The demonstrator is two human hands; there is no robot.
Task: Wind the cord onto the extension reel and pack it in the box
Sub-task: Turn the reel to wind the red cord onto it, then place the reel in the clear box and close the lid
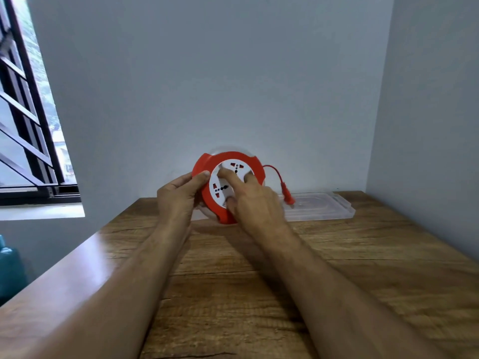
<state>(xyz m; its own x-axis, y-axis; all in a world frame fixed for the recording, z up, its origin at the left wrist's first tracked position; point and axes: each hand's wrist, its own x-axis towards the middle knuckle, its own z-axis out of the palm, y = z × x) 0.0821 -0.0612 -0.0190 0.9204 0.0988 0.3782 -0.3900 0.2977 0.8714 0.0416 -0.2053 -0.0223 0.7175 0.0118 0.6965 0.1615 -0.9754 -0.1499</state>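
Winding: your left hand [178,195] clamps the reel's red rim [204,164], steadying it.
Right hand [248,195]: straight fingers press the white socket disc [223,189], cranking in the cord [274,171].

- Extension reel [204,163]: red rim, white round face bearing red and black socket marks.
- Cord [275,170] and plug [288,197]: red.
- Lid [321,207]: clear, colourless plastic.
- Bench [259,281]: brown wood grain with darker streaks.
- Wall [207,73]: plain pale grey-blue.
- Window frame [26,81]: black.
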